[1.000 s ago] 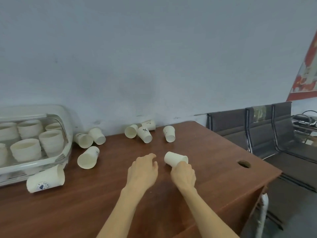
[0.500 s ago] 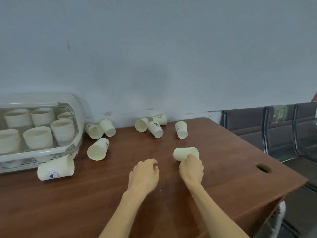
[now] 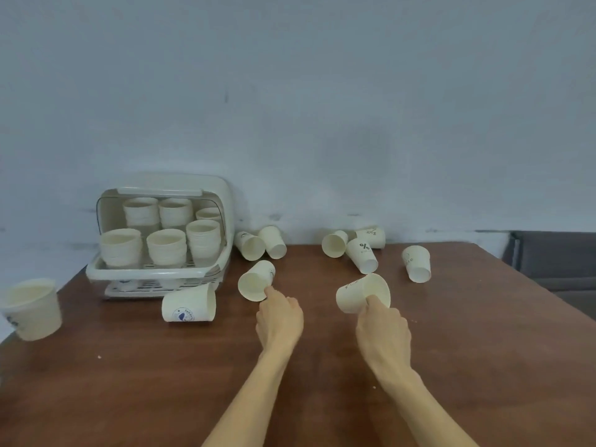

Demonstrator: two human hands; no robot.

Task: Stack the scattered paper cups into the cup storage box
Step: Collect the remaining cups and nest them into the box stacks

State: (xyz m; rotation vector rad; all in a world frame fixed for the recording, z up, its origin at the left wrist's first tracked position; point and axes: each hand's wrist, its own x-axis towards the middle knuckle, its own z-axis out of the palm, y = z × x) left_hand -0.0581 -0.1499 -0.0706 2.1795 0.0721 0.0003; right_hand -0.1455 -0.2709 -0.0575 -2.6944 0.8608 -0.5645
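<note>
Both your forearms enter from bottom centre of frame, bare, angling up. Your left hand (image 3: pixel 279 319), knuckles up, fingers curled, fingertip touching rim of a paper cup (image 3: pixel 256 281). Your right hand (image 3: pixel 383 330), lower-centre right, thumb and fingers pinching rim of another paper cup (image 3: pixel 362 293), lifted.

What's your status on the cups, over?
Right hand grips one cup. Left hand touching rim of a tipped cup, grip unclear. Storage box open, stacks inside. Path clear.

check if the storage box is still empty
No, the storage box already holds several stacks of cups behind its open front.
</note>
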